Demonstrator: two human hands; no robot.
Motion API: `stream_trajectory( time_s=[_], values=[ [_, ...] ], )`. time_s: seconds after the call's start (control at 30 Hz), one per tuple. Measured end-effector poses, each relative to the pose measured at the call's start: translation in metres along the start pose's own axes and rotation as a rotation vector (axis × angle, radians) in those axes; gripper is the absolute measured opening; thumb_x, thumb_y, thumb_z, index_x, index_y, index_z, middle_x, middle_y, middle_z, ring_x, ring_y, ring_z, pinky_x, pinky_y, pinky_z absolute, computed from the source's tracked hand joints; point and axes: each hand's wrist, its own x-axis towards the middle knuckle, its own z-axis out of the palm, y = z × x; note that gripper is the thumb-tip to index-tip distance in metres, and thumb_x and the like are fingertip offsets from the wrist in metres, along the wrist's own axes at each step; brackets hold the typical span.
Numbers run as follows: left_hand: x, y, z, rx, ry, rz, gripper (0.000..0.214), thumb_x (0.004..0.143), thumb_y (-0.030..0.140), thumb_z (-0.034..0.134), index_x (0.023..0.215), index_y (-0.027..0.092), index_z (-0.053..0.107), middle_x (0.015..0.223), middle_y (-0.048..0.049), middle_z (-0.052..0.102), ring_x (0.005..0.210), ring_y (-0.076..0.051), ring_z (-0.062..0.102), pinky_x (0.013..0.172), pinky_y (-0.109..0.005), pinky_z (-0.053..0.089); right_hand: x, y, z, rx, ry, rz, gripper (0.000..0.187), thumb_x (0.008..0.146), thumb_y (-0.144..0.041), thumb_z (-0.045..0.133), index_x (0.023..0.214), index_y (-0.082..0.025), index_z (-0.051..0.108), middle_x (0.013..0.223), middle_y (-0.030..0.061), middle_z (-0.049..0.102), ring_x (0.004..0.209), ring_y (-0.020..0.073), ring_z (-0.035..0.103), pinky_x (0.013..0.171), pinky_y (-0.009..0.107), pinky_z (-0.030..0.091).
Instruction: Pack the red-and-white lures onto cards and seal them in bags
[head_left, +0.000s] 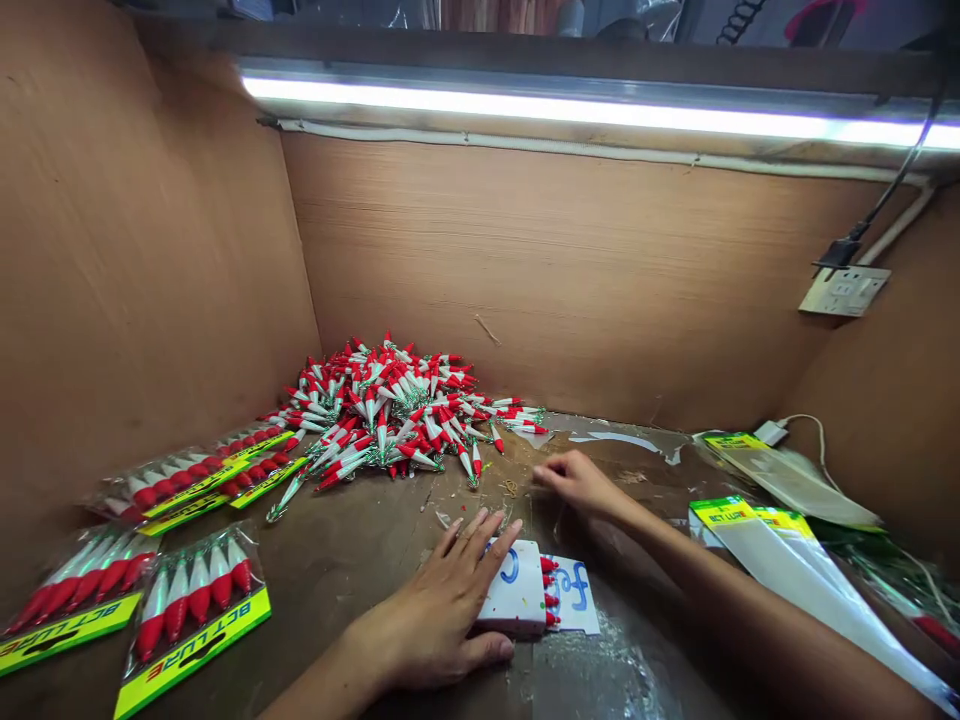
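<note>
Resting palm down with fingers spread, the left hand [442, 605] lies over a white holder [519, 605] marked in blue, its fingers across the top and its thumb by the near edge. The holder sits on the counter [315, 610], near the front and just right of the middle; red tips [551, 600] stick out of its right end. Beneath those tips, a white card [581, 605] with blue writing reaches out to the right.

Farther up the counter is the right hand [589, 487], apart from the holder, its fingers curled in and the fingertips together — whether something thin is pinched there, I cannot tell. A few tan bands [510, 488] lie just to the left of it.

Beyond both hands, a big loose heap of red-and-white lures [405, 410] spreads toward the back panel [562, 270]. On the left are filled packs [199, 600] with yellow-green headers, the nearest reading BCT LURE. On the right, flat clear sleeves [795, 570] with similar headers lie partly overlapped — near a white cable [821, 445].

Higher up, a black plug [840, 252] is at the wall socket [847, 290], and a bright tube light [540, 112] runs across above the panel.
</note>
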Motion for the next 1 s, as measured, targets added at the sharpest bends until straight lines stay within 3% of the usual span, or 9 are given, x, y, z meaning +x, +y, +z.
stream_trajectory(
  time_s=[0.13,0.23,0.33,0.43,0.57,0.73,0.87,1.0],
  values=[
    [0.001,0.0,-0.003,0.013,0.011,-0.01,0.107,0.084,0.051,0.07,0.157,0.037,-0.007,0.167,-0.0075,0.003,0.152,-0.036,0.004,0.12,-0.063,0.01,0.069,-0.005,0.0,-0.159,0.144,0.144,0.028,0.098,-0.029,0.049,0.114,-0.018,0.069,0.109,0.0104,0.072,0.098,0.0209,0.066,0.079,0.027,0.047],
    [0.0,0.001,-0.008,0.012,0.014,-0.025,0.109,0.082,0.049,0.072,0.157,0.037,-0.007,0.167,-0.0072,0.007,0.152,-0.036,0.006,0.12,-0.062,0.011,0.097,0.006,-0.006,-0.295,0.18,0.282,0.028,0.093,-0.022,0.058,0.118,-0.014,0.067,0.122,0.0211,0.065,0.114,0.0292,0.061,0.089,0.035,0.048],
    [-0.001,0.0,-0.013,0.002,0.045,-0.022,0.111,0.08,0.049,0.074,0.157,0.037,-0.004,0.167,-0.0072,0.009,0.152,-0.037,0.007,0.12,-0.062,0.011,0.103,0.025,-0.011,-0.384,0.124,0.362,0.028,0.094,-0.029,0.063,0.117,-0.014,0.064,0.12,0.0159,0.064,0.107,0.0265,0.063,0.089,0.041,0.053],
    [-0.001,-0.002,-0.014,0.003,0.08,-0.005,0.111,0.077,0.05,0.075,0.158,0.037,0.001,0.167,-0.0073,0.009,0.152,-0.037,0.007,0.121,-0.061,0.011,0.096,0.039,-0.011,-0.439,0.088,0.348,0.03,0.097,-0.035,0.06,0.12,-0.016,0.061,0.121,0.0084,0.063,0.103,0.022,0.064,0.088,0.043,0.055],
    [0.0,-0.008,-0.012,-0.007,0.072,0.021,0.105,0.077,0.051,0.075,0.158,0.037,0.008,0.165,-0.0071,0.019,0.151,-0.036,0.014,0.121,-0.06,0.011,0.081,0.043,-0.013,-0.461,0.132,0.255,0.018,0.096,-0.028,0.058,0.104,-0.016,0.068,0.11,0.0126,0.069,0.11,0.0263,0.061,0.089,0.037,0.048],
    [0.007,-0.008,-0.013,-0.089,0.129,0.083,0.105,0.07,0.035,0.082,0.155,0.035,0.02,0.152,-0.0076,0.043,0.138,-0.033,0.041,0.117,-0.054,0.028,0.046,0.039,-0.036,-0.402,0.259,0.14,0.021,0.099,-0.03,0.05,0.108,-0.019,0.065,0.11,0.0112,0.07,0.105,0.0236,0.061,0.086,0.03,0.044],
    [0.014,-0.007,-0.013,-0.184,0.253,0.137,0.1,0.07,0.025,0.081,0.153,0.034,0.025,0.152,-0.0072,0.042,0.138,-0.032,0.041,0.117,-0.051,0.031,-0.018,0.032,-0.061,-0.294,0.36,0.037,0.022,0.101,-0.033,0.046,0.103,-0.02,0.063,0.106,0.0081,0.071,0.096,0.0204,0.063,0.083,0.029,0.046],
    [0.017,-0.008,-0.009,-0.27,0.321,0.092,0.101,0.071,0.022,0.081,0.153,0.036,0.024,0.154,-0.0068,0.04,0.138,-0.031,0.042,0.115,-0.05,0.034,-0.096,0.024,-0.074,-0.062,0.446,-0.093,0.02,0.098,-0.037,0.051,0.096,-0.022,0.065,0.095,0.0075,0.07,0.085,0.0221,0.063,0.074,0.032,0.048]
  ],
)
